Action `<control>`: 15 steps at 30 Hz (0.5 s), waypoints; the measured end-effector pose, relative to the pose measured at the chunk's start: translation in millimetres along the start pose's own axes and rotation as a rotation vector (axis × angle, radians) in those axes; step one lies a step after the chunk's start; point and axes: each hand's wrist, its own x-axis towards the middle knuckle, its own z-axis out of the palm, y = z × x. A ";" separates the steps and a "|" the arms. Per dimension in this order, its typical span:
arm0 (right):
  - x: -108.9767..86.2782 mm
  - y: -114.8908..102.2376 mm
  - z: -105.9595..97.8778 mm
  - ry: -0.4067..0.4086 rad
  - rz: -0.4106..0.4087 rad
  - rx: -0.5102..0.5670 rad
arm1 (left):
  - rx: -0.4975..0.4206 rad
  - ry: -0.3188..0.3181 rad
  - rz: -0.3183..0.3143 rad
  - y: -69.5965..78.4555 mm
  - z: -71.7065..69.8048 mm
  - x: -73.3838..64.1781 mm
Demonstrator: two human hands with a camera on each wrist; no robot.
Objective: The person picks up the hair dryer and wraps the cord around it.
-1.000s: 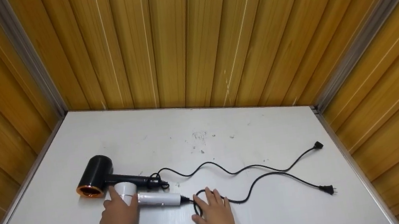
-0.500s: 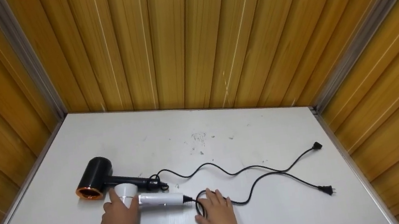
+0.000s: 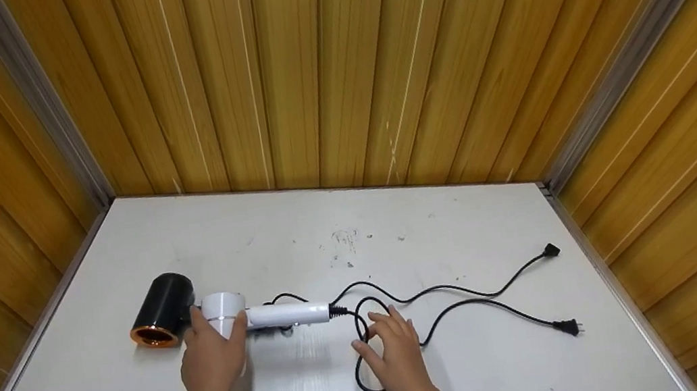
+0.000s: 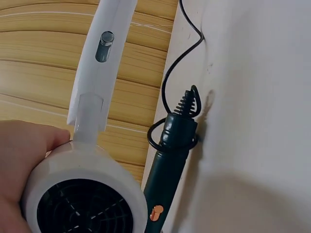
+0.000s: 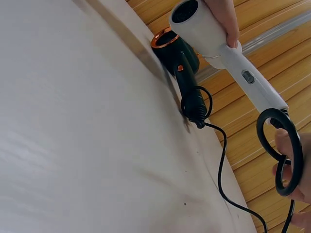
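Note:
My left hand (image 3: 213, 361) grips a white hair dryer (image 3: 290, 313) by its barrel, thumb and fingers on either side. The dryer is raised off the table, its handle pointing right; in the left wrist view its dark grille and handle switch (image 4: 104, 46) show. My right hand (image 3: 398, 355) holds the looped black power cord (image 5: 261, 131) just beyond the handle's end, fingers bent around it. Behind the white dryer lies a black hair dryer (image 3: 165, 306) with a copper-coloured rim; its handle is mostly hidden in the head view, but shows in the left wrist view (image 4: 167, 179).
On the white table (image 3: 517, 376), the white dryer's cord runs right to a two-pin plug (image 3: 567, 327). The black dryer's cord (image 3: 443, 288) ends at another plug (image 3: 551, 251) farther back. Wood-patterned walls (image 3: 317, 70) close in the back and sides.
The white dryer has risen off the table and shifted slightly right and away from me, now covering the black handle. My right hand has gone from lying flat on the cord to lifting its loops.

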 end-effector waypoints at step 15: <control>20.0 13.9 -32.5 0.048 0.085 0.383 | -0.081 0.068 0.108 56.8 7.4 14.1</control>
